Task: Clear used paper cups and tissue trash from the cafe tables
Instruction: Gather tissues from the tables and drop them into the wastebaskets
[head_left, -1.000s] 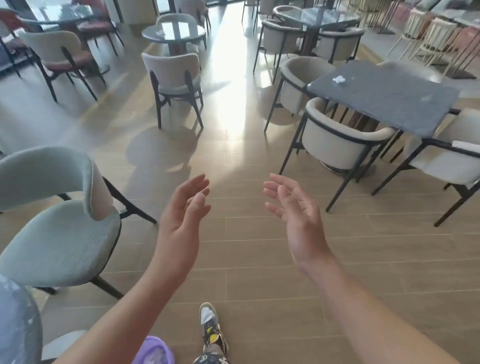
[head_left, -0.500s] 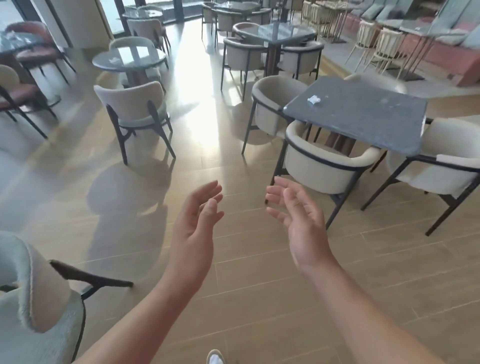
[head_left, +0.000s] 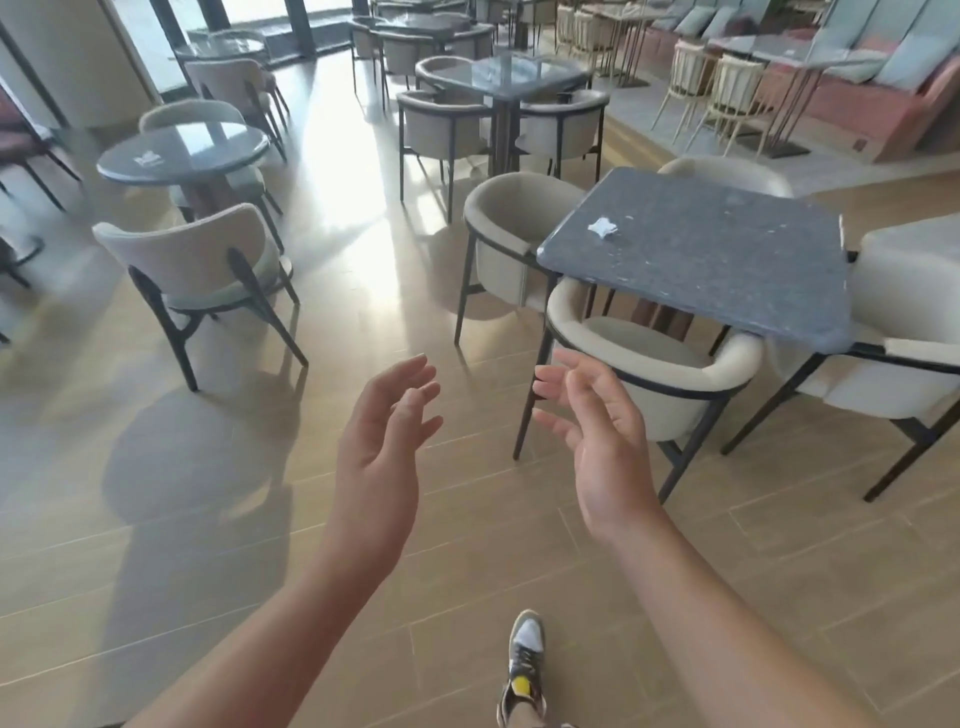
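The left hand and right hand are raised with palms facing each other, fingers loosely apart, slightly bent, holding nothing. A crumpled tissue lies well beyond the right fingertips, near the left edge of the dark square table. A cream armchair under the table's near edge sits just past those fingertips. Wooden floor opens ahead of the left fingers.

Hands empty: left hand, right hand; tissue on square table.
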